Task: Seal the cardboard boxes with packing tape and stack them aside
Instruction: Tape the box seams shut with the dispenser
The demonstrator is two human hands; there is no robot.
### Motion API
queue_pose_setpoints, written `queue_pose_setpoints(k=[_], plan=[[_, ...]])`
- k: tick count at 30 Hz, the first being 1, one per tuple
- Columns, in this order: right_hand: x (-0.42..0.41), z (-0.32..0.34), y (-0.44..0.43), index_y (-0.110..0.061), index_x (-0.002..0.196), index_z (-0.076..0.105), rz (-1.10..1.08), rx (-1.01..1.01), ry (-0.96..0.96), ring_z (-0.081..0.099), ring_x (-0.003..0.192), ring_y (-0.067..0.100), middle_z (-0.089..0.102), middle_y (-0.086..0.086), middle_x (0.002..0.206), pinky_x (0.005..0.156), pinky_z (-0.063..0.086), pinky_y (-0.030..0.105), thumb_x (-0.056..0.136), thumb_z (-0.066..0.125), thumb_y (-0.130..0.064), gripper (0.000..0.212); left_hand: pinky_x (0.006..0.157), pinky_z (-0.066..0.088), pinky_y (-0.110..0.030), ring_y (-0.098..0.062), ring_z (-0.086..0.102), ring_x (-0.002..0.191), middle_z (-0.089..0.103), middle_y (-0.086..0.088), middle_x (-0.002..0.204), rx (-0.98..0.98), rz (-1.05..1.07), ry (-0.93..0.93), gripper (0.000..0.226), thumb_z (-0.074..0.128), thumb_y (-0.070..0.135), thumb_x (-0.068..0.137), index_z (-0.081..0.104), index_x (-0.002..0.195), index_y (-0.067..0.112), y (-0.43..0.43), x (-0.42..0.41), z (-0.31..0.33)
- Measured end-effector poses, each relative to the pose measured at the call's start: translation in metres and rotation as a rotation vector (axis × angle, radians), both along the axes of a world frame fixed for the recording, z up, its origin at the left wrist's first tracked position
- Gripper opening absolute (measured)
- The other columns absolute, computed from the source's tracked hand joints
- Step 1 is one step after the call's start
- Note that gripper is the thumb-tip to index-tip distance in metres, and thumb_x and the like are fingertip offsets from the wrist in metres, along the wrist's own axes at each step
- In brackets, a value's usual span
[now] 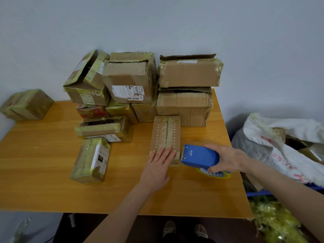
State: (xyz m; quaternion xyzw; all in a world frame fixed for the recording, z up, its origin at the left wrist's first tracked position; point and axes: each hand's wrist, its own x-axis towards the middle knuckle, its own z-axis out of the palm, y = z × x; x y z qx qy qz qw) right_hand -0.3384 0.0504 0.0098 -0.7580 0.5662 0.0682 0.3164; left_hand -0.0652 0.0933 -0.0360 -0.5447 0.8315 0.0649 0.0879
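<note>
Where the right hand (228, 160) grips, the dispenser (198, 156) half-hides its roll (216, 175).

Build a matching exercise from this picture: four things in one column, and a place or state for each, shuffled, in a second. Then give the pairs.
Column one:
1. left hand
2. right hand
3. white sack
4. box labelled 010

Column two:
a. beside the table, off its right edge
b. grips the blue tape dispenser
c. rests flat on the narrow box
d. lies on the table, left of both hands

Pairs: 1-c, 2-b, 3-a, 4-d.
</note>
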Motion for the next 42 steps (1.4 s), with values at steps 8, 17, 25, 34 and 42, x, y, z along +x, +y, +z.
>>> queue_pose_setpoints(k=[8,17,25,34,42], plan=[[-0.039,-0.001,0.001,-0.044,0.143,0.029,-0.015,0.073,0.050,0.058,0.099,0.013,0.058,-0.012,0.111,0.087,0.052,0.036,0.070,0.073,-0.053,0.087,0.116,-0.016,-0.036,-0.015,-0.021,0.144,-0.024,0.007,0.154,0.014,0.005,0.008,0.093,0.053,0.033,0.093,-0.024,0.144,0.029,-0.002,-0.001,0.002],[0.022,-0.004,-0.018,-0.042,0.139,0.035,0.159,0.033,0.253,0.055,0.092,0.019,0.059,-0.008,0.100,0.068,0.045,0.030,0.074,0.064,-0.053,0.072,0.115,-0.017,-0.036,-0.011,-0.024,0.140,-0.023,0.006,0.156,-0.007,0.008,0.009,0.095,0.054,0.034,0.093,-0.027,0.142,0.031,-0.001,-0.005,0.004],[0.031,0.000,-0.036,-0.040,0.128,0.046,0.118,0.194,0.188,0.057,0.094,0.017,0.059,-0.010,0.101,0.069,0.045,0.030,0.069,0.069,-0.051,0.064,0.116,-0.016,-0.036,-0.016,-0.018,0.146,-0.018,0.005,0.159,-0.014,0.001,0.009,0.094,0.054,0.033,0.092,-0.025,0.144,0.033,-0.001,-0.002,0.001],[0.007,0.000,-0.032,-0.029,0.109,0.059,-0.174,0.155,0.076,0.064,0.084,0.016,0.069,-0.002,0.093,0.076,0.053,0.032,0.066,0.070,-0.051,0.049,0.116,-0.014,-0.037,-0.017,-0.017,0.146,-0.019,0.004,0.159,0.008,-0.009,0.009,0.093,0.055,0.034,0.093,-0.021,0.147,0.031,-0.002,-0.002,0.005],[0.028,-0.032,-0.020,-0.015,0.122,0.057,-0.955,0.263,-0.708,0.061,0.087,0.021,0.063,0.006,0.107,0.069,0.049,0.031,0.082,0.075,-0.030,0.046,0.116,-0.013,-0.036,-0.016,-0.015,0.147,-0.017,0.005,0.159,0.007,0.009,0.046,0.092,0.054,0.036,0.091,-0.016,0.150,0.029,-0.001,-0.005,0.003]])
